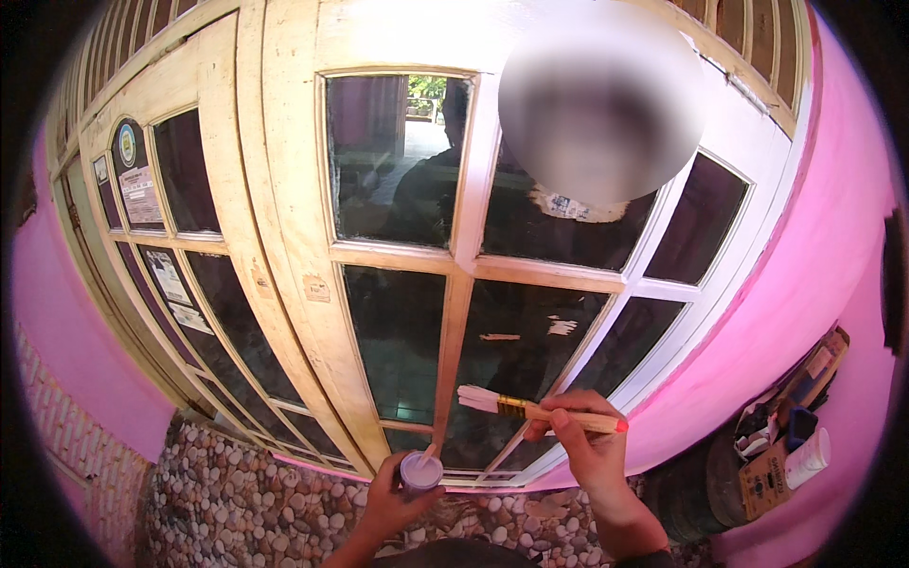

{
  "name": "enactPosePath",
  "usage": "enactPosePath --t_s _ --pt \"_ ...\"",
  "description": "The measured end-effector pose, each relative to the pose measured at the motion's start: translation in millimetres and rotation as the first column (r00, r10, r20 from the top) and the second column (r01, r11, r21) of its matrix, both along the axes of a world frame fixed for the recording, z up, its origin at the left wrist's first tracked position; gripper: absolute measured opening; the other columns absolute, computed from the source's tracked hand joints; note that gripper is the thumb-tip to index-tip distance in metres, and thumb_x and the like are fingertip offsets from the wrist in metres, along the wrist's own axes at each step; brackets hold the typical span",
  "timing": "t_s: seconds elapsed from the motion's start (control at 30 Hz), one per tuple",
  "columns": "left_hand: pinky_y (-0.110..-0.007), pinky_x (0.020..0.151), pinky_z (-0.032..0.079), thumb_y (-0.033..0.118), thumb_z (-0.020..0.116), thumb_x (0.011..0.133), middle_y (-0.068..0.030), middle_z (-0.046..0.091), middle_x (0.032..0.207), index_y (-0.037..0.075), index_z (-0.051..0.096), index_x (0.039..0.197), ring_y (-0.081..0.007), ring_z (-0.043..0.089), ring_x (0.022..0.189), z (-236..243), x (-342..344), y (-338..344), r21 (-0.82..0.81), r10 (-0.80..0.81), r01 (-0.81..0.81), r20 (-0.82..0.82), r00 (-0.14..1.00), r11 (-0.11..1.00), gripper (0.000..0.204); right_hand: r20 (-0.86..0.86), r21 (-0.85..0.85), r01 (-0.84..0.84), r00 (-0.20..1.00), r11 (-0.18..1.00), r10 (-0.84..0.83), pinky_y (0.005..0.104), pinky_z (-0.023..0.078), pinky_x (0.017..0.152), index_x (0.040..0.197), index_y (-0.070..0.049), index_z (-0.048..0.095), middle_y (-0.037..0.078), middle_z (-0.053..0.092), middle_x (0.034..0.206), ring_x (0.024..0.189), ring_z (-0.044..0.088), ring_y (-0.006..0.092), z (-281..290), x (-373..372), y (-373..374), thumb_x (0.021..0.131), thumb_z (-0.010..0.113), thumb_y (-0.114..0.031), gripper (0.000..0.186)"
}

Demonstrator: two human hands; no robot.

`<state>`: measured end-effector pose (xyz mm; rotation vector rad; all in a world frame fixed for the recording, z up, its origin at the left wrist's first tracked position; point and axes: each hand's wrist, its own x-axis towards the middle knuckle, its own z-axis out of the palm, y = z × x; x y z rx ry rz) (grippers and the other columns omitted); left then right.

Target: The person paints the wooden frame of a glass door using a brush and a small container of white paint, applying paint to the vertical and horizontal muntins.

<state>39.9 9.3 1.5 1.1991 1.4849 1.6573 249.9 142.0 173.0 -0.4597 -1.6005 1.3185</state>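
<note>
Nearby, cardboard box [765, 481], white cup [808, 456], paintbrush [512, 406] in front of door [461, 254]

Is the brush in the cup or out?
Out: the right hand holds the brush, bristles clear of the cup in the left hand.

We ran the head view from the left one of two side-by-side fisheyes, upright and unmirrored, looking ahead and downward at the glazed doors [294, 142]. Range was close: we had the left hand [386, 500] and right hand [592, 445] low and nearer the lens than the doors, forearms coming in from the lower edge. Coverage ran wide, so we also got pink wall [838, 189] and pebbled floor [284, 492], straight edges bowing toward the rim and corners black.
</note>
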Motion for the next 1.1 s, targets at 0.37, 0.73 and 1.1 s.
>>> enactPosePath --t_s 0.37,0.73,1.1 --pt "-0.038 0.102 0.048 0.011 0.089 0.077 -0.0122 0.058 0.125 -0.001 0.043 0.136 -0.021 0.059 0.117 -0.7 29.6 27.2 0.044 0.012 -0.008 -0.082 0.997 0.999 0.076 -0.026 -0.101 0.155 0.987 0.983 -0.158 0.0323 0.055 0.066 0.107 0.004 0.061 0.014 0.069 0.082 0.068 0.068 0.0202 -30.0 32.7 9.2 0.1 0.063 -0.022 0.027" --pt "-0.034 0.103 0.047 0.003 0.084 0.078 -0.0133 0.055 0.13 -0.001 0.042 0.138 -0.0207 0.057 0.121 6.9 61.1 49.8 0.114 -0.021 0.019 0.015 1.0 0.993 0.073 0.232 0.029 -0.109 0.967 0.994 0.1 0.0304 0.053 0.068 0.101 0.004 0.069 0.013 0.069 0.094 0.078 0.068 0.0183 -32.9 43.1 19.9 0.096 0.067 -0.01 0.015" --pt "-0.032 0.1 0.047 0.008 0.085 0.078 -0.0141 0.055 0.127 -0.001 0.046 0.138 -0.0206 0.056 0.12 7.7 77.1 56.8 0.155 0.013 -0.013 0.003 1.0 0.988 0.072 0.454 0.333 -0.261 0.886 0.906 0.089 0.0335 0.053 0.069 0.096 -0.003 0.073 0.011 0.073 0.093 0.077 0.069 0.0225 -30.9 22.2 42.7 0.092 0.071 -0.01 0.009"
